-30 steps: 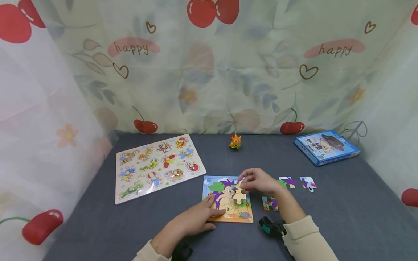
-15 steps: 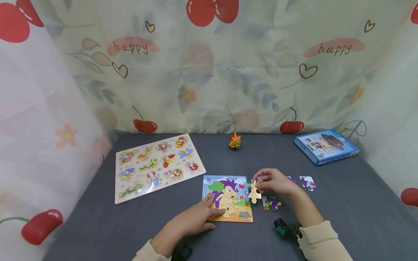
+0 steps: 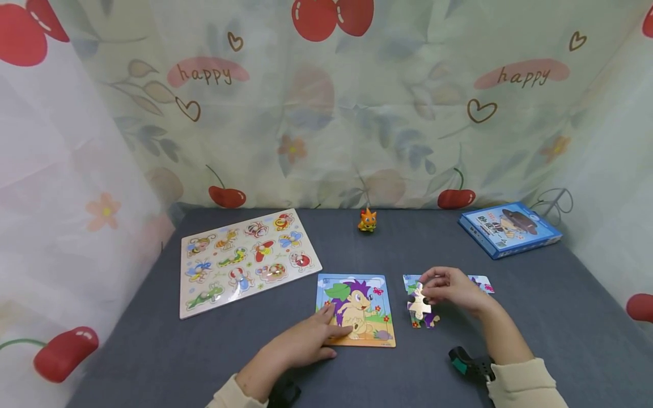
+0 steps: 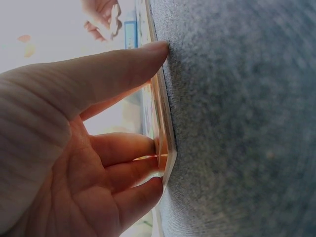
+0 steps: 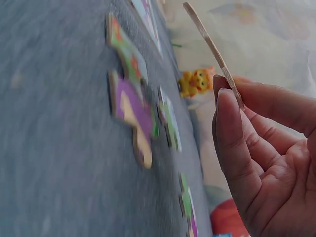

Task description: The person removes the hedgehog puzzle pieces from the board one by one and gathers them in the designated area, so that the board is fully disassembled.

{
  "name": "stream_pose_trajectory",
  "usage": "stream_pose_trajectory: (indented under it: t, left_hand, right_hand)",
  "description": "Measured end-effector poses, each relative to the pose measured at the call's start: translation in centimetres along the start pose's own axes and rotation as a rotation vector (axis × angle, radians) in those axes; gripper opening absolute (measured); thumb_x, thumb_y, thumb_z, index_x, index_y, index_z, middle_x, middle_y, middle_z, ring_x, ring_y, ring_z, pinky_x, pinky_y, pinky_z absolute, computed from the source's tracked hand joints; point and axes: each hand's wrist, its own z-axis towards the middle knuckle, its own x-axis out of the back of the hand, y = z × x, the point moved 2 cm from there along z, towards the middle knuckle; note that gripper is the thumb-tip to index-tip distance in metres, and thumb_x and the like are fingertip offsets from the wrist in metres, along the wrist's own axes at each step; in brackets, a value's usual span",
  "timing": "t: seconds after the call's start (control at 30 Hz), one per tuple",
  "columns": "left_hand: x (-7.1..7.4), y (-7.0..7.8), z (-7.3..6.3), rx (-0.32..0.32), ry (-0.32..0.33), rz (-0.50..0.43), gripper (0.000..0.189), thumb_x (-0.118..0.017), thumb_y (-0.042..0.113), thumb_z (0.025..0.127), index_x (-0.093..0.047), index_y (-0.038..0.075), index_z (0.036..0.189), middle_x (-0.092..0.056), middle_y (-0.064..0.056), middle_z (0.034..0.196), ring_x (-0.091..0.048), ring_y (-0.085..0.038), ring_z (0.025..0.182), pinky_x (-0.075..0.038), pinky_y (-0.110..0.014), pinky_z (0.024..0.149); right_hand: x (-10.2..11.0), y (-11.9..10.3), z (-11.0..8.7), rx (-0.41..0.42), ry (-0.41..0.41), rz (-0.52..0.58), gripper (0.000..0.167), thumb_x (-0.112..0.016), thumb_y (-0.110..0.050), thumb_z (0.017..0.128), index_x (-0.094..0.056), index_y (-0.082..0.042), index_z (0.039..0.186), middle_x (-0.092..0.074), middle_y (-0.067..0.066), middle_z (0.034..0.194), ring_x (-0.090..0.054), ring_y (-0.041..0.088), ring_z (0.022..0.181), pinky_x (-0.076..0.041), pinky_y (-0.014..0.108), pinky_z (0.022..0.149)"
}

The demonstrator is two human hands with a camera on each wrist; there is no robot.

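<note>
In the head view my left hand (image 3: 313, 337) rests on the left and lower part of a hedgehog jigsaw board (image 3: 378, 284), fingers extended. The left wrist view shows the thumb and fingertips touching the edge of the board (image 4: 163, 113). To the right of the board, my right hand (image 3: 451, 289) pinches a jigsaw piece (image 3: 419, 306) between thumb and fingers, raised above the table. Seen edge-on in the right wrist view, this piece (image 5: 210, 44) is thin and wooden. Below it lie loose joined-looking purple and green pieces (image 5: 131, 106); the held piece partly covers them in the head view.
An insect puzzle board (image 3: 250, 263) lies at the left. A small orange toy figure (image 3: 367, 221) stands at the back, and a blue box (image 3: 510, 229) lies at the back right. More loose pieces (image 3: 482, 281) are beside and partly behind the right hand.
My right hand has carried the pinched piece from over the hedgehog board rightward to above the loose pieces, uncovering the board's right side. The left hand has stayed in place.
</note>
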Motion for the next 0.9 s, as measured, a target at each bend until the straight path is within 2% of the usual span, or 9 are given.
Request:
stream_pose_trajectory:
  t: [0.27, 0.47, 0.9]
  left_hand:
    - [0.1, 0.1, -0.1, 0.014, -0.021, -0.014, 0.049, -0.065, 0.027, 0.087, -0.05, 0.031, 0.134, -0.024, -0.016, 0.153, -0.02, -0.029, 0.143, -0.03, -0.044, 0.111]
    - [0.0, 0.1, 0.0, 0.005, -0.014, -0.017, 0.049, -0.064, 0.027, 0.088, -0.05, 0.03, 0.135, -0.025, -0.016, 0.153, -0.021, -0.03, 0.142, -0.031, -0.044, 0.111]
    - [0.1, 0.0, 0.0, 0.009, -0.016, -0.021, 0.049, -0.064, 0.028, 0.088, -0.05, 0.031, 0.135, -0.025, -0.016, 0.153, -0.022, -0.031, 0.142, -0.031, -0.045, 0.11]
  right_hand:
    - [1.3, 0.7, -1.6, -0.016, 0.016, 0.007, 0.044, -0.061, -0.021, 0.09, -0.047, 0.01, 0.118, -0.066, -0.001, 0.084, -0.063, 0.011, 0.074, -0.056, 0.029, 0.072]
    - [2.5, 1.1, -2.8, -0.045, 0.031, -0.043, 0.046, -0.059, -0.022, 0.092, -0.046, 0.01, 0.121, -0.065, 0.002, 0.086, -0.063, 0.012, 0.075, -0.055, 0.029, 0.072]
    - [4.1, 2.3, -4.0, -0.084, 0.046, -0.082, 0.045, -0.059, -0.023, 0.092, -0.048, 0.01, 0.121, -0.065, 0.002, 0.087, -0.061, 0.011, 0.075, -0.054, 0.028, 0.07]
